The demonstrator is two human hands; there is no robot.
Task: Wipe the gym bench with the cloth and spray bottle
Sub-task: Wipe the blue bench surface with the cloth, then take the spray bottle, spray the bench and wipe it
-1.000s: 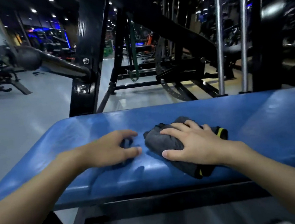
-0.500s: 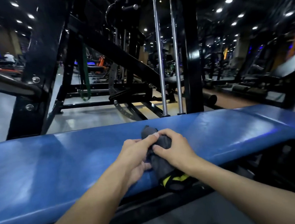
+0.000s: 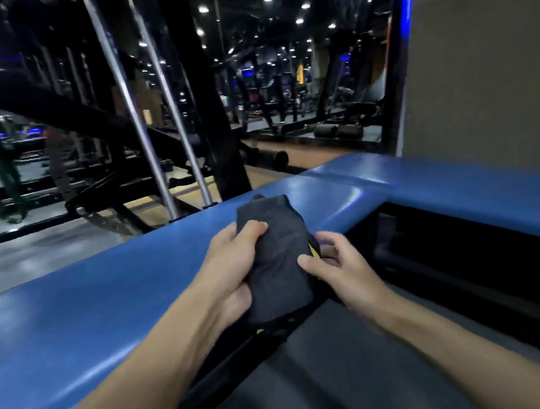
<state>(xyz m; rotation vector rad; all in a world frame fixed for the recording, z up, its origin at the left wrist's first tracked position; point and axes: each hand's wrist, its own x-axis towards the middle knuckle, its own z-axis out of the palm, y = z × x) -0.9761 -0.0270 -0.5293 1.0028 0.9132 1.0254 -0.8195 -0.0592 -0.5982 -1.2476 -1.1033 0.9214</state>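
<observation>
The cloth (image 3: 276, 257) hides the left hand's (image 3: 232, 269) palm and the bench (image 3: 72, 314) edge beneath it. Its yellow trim shows only as slivers beside the right hand (image 3: 340, 270). The bench runs out of view left and right of the cloth. Both forearms are cut off below it. Machines behind the bench are dark and blurred.

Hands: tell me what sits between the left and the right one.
The dark cloth, gripped by the left hand and right hand over the bench edge, head view.
</observation>
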